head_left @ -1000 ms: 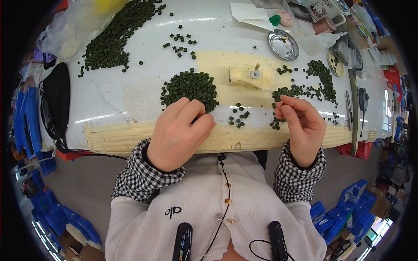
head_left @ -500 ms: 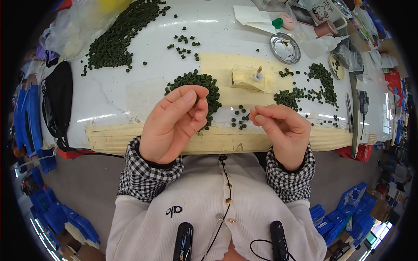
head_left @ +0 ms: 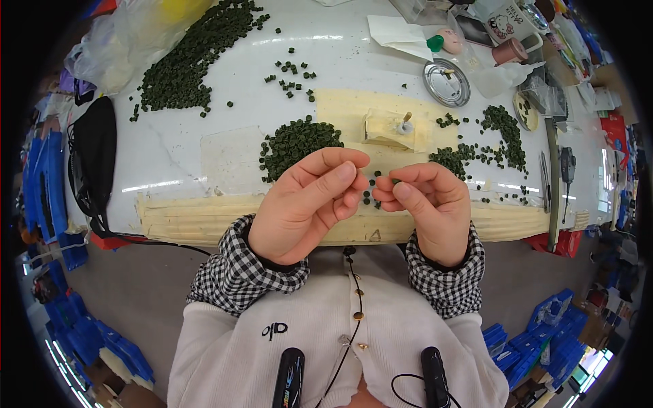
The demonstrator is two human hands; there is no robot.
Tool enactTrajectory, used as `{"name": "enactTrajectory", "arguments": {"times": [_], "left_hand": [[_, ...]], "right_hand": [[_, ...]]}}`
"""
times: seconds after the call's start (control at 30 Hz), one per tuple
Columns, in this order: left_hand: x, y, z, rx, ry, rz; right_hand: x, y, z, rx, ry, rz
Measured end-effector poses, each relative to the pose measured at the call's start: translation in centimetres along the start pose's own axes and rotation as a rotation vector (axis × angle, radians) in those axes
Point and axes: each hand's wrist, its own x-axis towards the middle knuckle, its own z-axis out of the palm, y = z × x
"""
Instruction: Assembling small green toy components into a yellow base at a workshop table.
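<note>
My left hand [head_left: 306,204] is raised over the front edge of the table, thumb and index finger pressed together; whatever may be between them is hidden. Close beside it, my right hand [head_left: 432,207] pinches a small dark green piece [head_left: 396,181] between thumb and fingertips. The two hands' fingertips are near each other but apart. Just beyond my left hand lies a heap of small dark green spool-like pieces [head_left: 296,144]. Several loose round green pieces [head_left: 367,194] lie between my hands. Behind them stands a tape-covered block [head_left: 384,129] with an upright peg [head_left: 407,117].
A larger green heap [head_left: 180,75] spreads at the far left beside clear plastic bags [head_left: 109,54]. Smaller green pieces [head_left: 503,129] are scattered at right, near a round metal lid [head_left: 446,83], tweezers [head_left: 545,180] and a squeeze bottle [head_left: 500,76]. A black cloth bag [head_left: 93,160] lies at left.
My left hand has moved right, away from the front of the middle heap and toward my right hand. My right hand has shifted slightly left; the green piece in its fingertips now shows.
</note>
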Motion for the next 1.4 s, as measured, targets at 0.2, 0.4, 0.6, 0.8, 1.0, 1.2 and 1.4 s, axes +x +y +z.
{"name": "enactTrajectory", "arguments": {"times": [0.2, 0.4, 0.6, 0.8, 1.0, 1.2, 1.4], "left_hand": [[-0.2, -0.1, 0.4, 0.064, 0.100, 0.001], [0.0, -0.2, 1.0, 0.118, 0.130, 0.031], [0.0, -0.7, -0.7, 0.103, -0.016, 0.104], [-0.1, -0.5, -0.6, 0.169, 0.005, 0.092], [0.0, -0.6, -0.1, 0.173, 0.062, 0.097], [0.0, -0.7, -0.5, 0.174, 0.002, 0.127], [-0.2, -0.6, 0.4, 0.227, 0.075, 0.158]], "right_hand": [[-0.1, 0.2, 0.6, -0.064, 0.009, -0.127], [-0.2, 0.2, 0.9, -0.126, 0.037, -0.169], [-0.1, 0.4, 0.9, -0.210, 0.037, -0.215], [0.0, 0.5, 0.9, -0.244, 0.040, -0.240], [0.1, 0.6, 0.9, -0.263, 0.044, -0.248], [0.2, 0.7, 1.0, -0.271, 0.038, -0.289], [0.4, 0.6, 1.1, -0.294, 0.021, -0.336]]}}
